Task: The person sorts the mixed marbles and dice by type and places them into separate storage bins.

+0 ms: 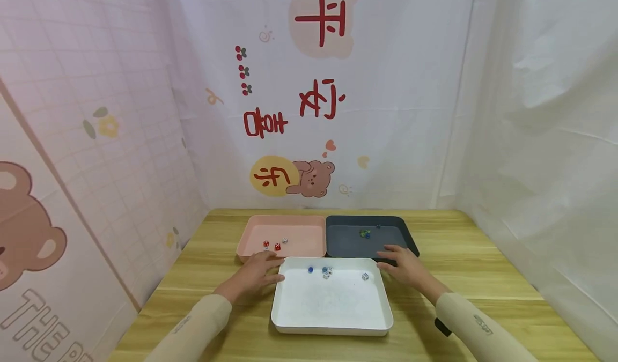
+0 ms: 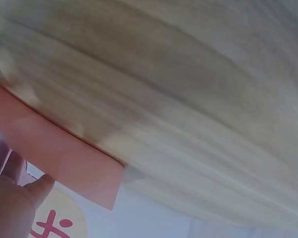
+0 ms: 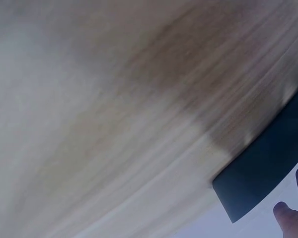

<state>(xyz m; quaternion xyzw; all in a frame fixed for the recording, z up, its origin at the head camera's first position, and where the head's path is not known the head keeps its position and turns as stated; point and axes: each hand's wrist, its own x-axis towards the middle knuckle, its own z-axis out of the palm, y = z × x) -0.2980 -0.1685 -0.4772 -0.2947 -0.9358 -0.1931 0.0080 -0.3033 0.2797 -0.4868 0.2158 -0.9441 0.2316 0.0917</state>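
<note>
My left hand [image 1: 256, 273] is at the far left corner of the white tray [image 1: 333, 331], fingers loosely spread and holding nothing. Its fingertips overlap the near rim of the pink tray [image 1: 309, 220]; in the left wrist view the fingers show beside that tray's wall [image 2: 64, 148]. At the white tray's far right corner my right hand [image 1: 407, 270] is spread too, nothing in it, reaching over the near right part of the dark grey tray [image 1: 343, 246]. Toward the white tray's far side lie a blue die [image 1: 310, 270], a small cluster of dice [image 1: 326, 275] and a clear die [image 1: 365, 276].
Red dice [image 1: 277, 246] and a pale die [image 1: 285, 240] lie in the pink tray. Small green and blue pieces [image 1: 365, 234] are in the dark grey tray, which adjoins the pink one. Patterned cloth [image 1: 386, 137] surrounds the wooden table [image 1: 454, 244] at the back and sides.
</note>
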